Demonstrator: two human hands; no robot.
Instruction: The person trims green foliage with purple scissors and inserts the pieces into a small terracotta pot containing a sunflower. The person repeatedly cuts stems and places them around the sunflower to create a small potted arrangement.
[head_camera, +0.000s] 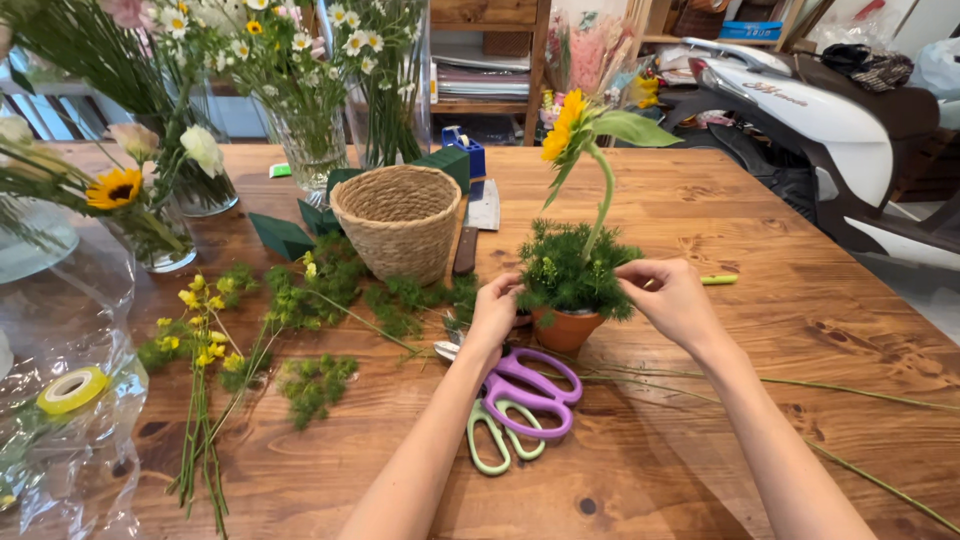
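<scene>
Scissors (520, 400): two pairs, purple over green, lie nearest you on the counter (700, 200).
Left hand (495, 310): your fingers pinch greenery beside the terracotta pot (565, 328).
Right hand (670, 295): your fingers close on foliage by the sunflower (565, 125) stem.
Basket (398, 220): woven, behind.

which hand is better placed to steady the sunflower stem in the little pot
Right, probably. The right hand is already in the greenery at the base of the sunflower stem. The left hand is at the far side of the terracotta pot.
</scene>
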